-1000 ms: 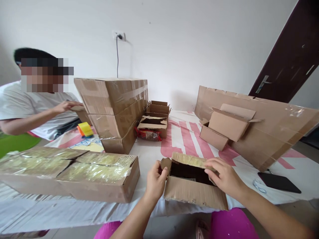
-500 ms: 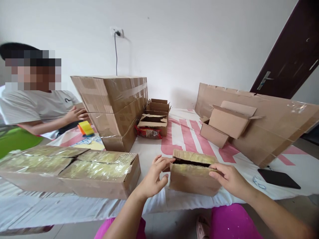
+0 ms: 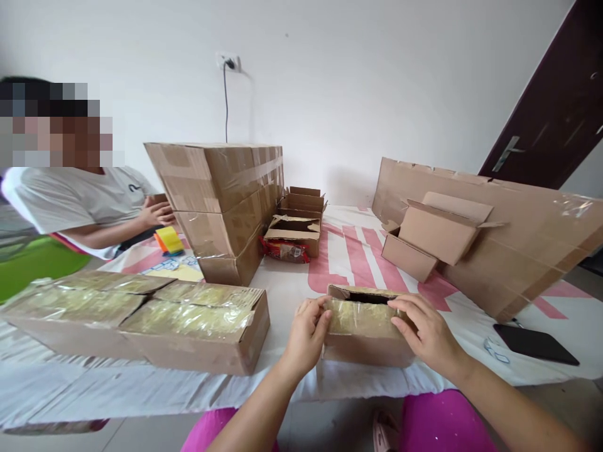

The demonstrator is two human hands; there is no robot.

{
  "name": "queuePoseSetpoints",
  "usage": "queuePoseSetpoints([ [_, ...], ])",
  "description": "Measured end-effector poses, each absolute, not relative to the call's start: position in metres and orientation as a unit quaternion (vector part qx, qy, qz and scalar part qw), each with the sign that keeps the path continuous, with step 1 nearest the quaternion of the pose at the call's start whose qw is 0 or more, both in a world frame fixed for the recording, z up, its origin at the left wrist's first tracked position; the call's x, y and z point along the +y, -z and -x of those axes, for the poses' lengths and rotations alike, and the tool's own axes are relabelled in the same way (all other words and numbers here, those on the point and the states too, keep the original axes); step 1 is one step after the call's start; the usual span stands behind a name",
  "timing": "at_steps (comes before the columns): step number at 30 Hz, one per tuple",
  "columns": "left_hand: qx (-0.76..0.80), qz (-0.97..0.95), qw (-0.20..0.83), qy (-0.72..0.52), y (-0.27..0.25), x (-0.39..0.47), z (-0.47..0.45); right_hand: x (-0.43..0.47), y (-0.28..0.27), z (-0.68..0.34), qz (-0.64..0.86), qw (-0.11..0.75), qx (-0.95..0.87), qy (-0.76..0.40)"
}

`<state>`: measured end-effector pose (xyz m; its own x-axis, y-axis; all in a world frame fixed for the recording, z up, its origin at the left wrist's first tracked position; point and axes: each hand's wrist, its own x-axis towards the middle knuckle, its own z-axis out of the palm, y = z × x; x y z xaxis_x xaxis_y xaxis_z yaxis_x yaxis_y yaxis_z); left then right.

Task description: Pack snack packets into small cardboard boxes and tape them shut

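In front of me on the table stands a small brown cardboard box (image 3: pixel 367 348) with a dark gap along its top. Its near flap (image 3: pixel 360 318), with yellowish tape on it, is lifted away from the far one. My left hand (image 3: pixel 308 329) pinches the left end of this flap, thumb on the near face. At the right end my right hand (image 3: pixel 424 329) holds the same flap between thumb and fingers. The inside of the box is too dark to make out.
Two taped boxes (image 3: pixel 188 339) lie end to end at the left. Behind them rises a box stack (image 3: pixel 235 207), with opened boxes (image 3: pixel 294 229) and a red packet (image 3: pixel 287 251) beside it. A person (image 3: pixel 94 207) sits left near a tape dispenser (image 3: pixel 168 242). A black tablet-like slab (image 3: pixel 537 344) lies right.
My left hand has moved right onto the flap's left end, and its fingers have closed. The near flap has tilted up, widening the gap. The view has shifted slightly.
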<state>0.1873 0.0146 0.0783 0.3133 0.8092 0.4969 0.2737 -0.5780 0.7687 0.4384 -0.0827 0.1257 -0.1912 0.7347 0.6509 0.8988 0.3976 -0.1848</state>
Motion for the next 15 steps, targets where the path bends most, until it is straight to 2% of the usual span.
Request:
queuePoseSetpoints([
  [9, 0.339, -0.734, 0.343, -0.478, -0.072, 0.015, -0.190, -0.067, -0.132, -0.409, 0.510, 0.306, -0.791, 0.144],
  [15, 0.334, -0.712, 0.373, -0.492, -0.066, 0.019, -0.188, -0.054, -0.143, -0.410, 0.515, 0.321, -0.791, 0.074],
])
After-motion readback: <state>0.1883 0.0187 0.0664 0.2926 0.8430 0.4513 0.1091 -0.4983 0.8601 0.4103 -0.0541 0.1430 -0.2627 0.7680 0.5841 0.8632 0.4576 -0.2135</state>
